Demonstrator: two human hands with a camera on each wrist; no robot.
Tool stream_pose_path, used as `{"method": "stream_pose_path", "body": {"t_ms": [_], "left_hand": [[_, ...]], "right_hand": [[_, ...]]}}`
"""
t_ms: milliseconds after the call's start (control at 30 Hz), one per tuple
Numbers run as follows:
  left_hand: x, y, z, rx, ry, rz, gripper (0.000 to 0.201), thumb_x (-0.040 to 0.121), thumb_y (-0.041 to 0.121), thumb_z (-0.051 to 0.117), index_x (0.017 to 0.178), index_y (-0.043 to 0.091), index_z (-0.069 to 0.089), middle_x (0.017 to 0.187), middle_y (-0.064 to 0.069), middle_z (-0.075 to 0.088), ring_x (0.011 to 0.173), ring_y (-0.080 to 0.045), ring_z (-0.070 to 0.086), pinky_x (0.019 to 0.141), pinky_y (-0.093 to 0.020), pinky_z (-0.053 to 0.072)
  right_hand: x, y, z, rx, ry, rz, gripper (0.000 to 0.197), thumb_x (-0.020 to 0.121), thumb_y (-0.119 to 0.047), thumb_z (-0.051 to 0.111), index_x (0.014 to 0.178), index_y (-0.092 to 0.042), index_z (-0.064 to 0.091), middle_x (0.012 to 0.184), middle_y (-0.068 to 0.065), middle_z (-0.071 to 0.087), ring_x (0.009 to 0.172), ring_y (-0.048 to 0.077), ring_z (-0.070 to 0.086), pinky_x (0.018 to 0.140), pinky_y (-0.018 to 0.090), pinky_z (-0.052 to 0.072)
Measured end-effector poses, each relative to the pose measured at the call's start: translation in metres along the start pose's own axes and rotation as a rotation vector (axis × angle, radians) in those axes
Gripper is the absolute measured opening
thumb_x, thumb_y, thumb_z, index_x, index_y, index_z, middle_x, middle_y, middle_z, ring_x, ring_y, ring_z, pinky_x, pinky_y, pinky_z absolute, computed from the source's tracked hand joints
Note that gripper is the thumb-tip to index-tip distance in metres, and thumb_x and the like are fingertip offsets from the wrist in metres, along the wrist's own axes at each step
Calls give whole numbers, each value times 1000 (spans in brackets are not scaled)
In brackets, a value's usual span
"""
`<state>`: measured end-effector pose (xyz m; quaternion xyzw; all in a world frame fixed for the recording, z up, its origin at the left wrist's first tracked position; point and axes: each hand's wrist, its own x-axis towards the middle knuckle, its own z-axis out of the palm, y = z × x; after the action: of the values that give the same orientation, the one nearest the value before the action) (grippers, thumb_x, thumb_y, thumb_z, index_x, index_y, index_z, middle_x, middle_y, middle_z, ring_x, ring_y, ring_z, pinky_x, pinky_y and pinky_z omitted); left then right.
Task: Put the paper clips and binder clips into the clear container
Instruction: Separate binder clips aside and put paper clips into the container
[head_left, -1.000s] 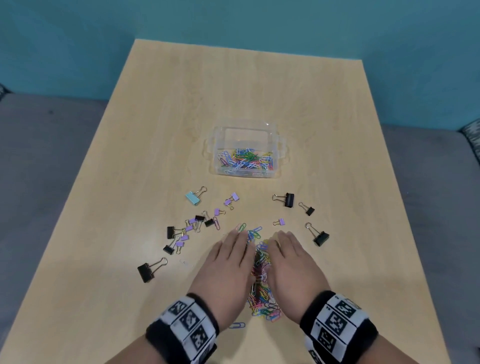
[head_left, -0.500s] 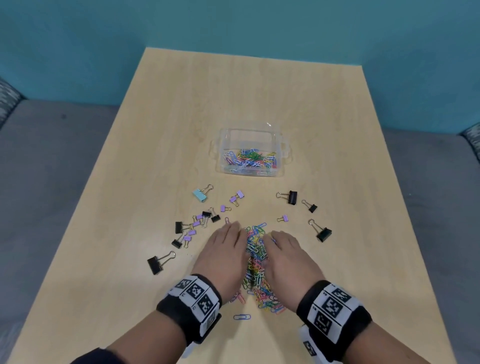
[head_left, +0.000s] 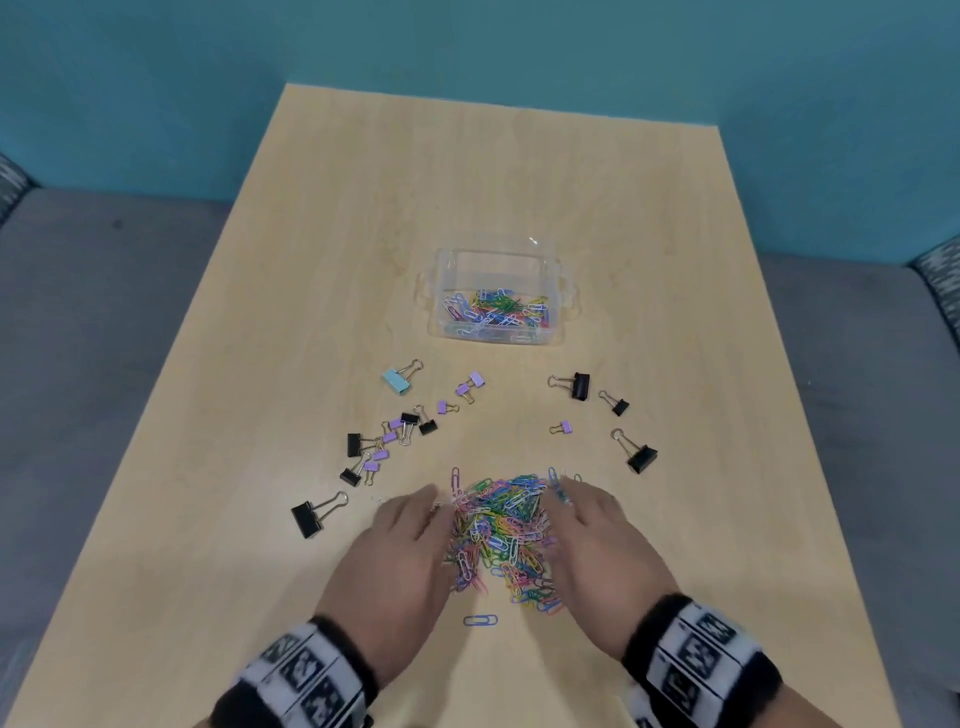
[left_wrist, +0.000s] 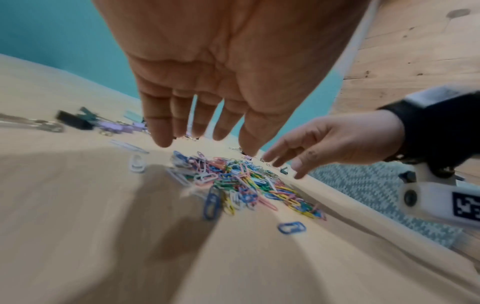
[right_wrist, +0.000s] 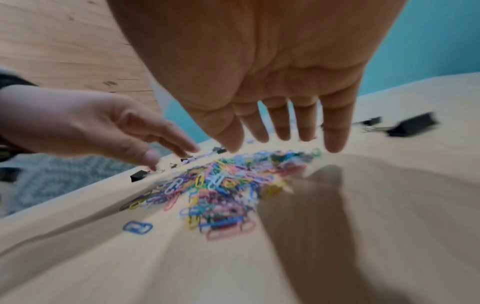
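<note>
Roughly a quarter done, I judge: the clear container (head_left: 498, 296) at 12 o'clock from my hands holds only a thin layer of paper clips, while the big coloured pile (head_left: 501, 530) lies on the table (head_left: 260, 571) between them. My left hand (head_left: 400, 551) and right hand (head_left: 597, 545) flank it, fingers straight, gripping nothing. Binder clips (head_left: 641, 457) lie scattered at 10 and 2 o'clock, all outside.
</note>
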<state>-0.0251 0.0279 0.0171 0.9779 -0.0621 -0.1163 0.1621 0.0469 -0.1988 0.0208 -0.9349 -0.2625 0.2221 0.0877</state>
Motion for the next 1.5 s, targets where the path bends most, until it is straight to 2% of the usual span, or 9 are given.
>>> {"method": "stream_pose_path", "body": {"t_ms": [200, 367, 533, 767, 1000, 1133, 1233, 1333, 1500], "left_hand": [[-18, 22, 22, 18, -188, -188, 115, 50, 69, 68, 146, 22, 26, 148, -11, 32, 118, -30, 41, 77, -41, 54], [12, 39, 24, -9, -127, -153, 90, 76, 55, 60, 146, 24, 15, 155, -5, 13, 133, -26, 23, 101, -38, 40], [25, 26, 13, -33, -77, -226, 100, 70, 53, 69, 146, 28, 10, 155, -4, 7, 132, -26, 21, 96, -40, 43], [2, 13, 7, -32, 58, -280, 66, 77, 45, 62, 131, 15, 40, 139, -14, 41, 122, -36, 39, 90, -47, 49], [-26, 18, 36, -153, 8, -121, 66, 85, 49, 40, 141, 13, 38, 150, -9, 30, 140, -28, 22, 114, -35, 22], [-48, 6, 30, -298, 130, -234, 53, 81, 42, 45, 128, 17, 49, 136, -5, 43, 123, -27, 40, 104, -29, 28], [-59, -8, 26, -372, 140, -352, 30, 75, 35, 44, 99, 24, 59, 102, 6, 51, 85, -18, 52, 78, -31, 43], [-55, -7, 23, -471, 80, -373, 15, 75, 23, 50, 88, 31, 54, 94, 12, 49, 78, -6, 53, 74, -25, 40], [-23, 13, 17, -522, 64, -186, 16, 77, 23, 47, 88, 25, 58, 92, 10, 50, 86, -7, 50, 79, -22, 39]], "right_hand": [[-15, -11, 14, -70, -95, 199, 104, 59, -70, 60, 146, -27, 24, 150, 8, 30, 124, 30, 39, 82, 44, 48], [10, -28, 8, -73, -44, 84, 90, 73, -53, 61, 147, -28, 16, 155, 4, 16, 134, 28, 23, 98, 42, 39], [11, -22, 0, -32, -37, 174, 103, 73, -54, 69, 148, -31, 2, 153, 3, 4, 133, 26, 20, 96, 42, 41], [21, -23, -1, 0, 18, 97, 84, 82, -51, 60, 147, -24, 14, 154, 6, 13, 135, 28, 20, 103, 41, 37], [23, -25, 3, 54, -71, -55, 72, 92, -45, 47, 149, -12, 18, 156, 9, 18, 144, 27, 11, 117, 39, 19], [-12, -4, 1, 153, 106, 22, 34, 84, -28, 45, 114, -17, 55, 110, 4, 55, 102, 29, 52, 87, 37, 48], [-38, 17, 10, 182, 19, 138, 6, 71, -23, 40, 76, -24, 44, 77, -6, 44, 71, 23, 47, 63, 32, 36], [-45, 16, 19, 238, -195, 113, 5, 70, -29, 32, 71, -28, 36, 76, -9, 42, 71, 17, 42, 66, 28, 31], [-18, -10, 9, 228, -147, -16, 23, 73, -35, 22, 78, -28, 44, 86, 1, 53, 82, 24, 49, 70, 34, 36]]}}
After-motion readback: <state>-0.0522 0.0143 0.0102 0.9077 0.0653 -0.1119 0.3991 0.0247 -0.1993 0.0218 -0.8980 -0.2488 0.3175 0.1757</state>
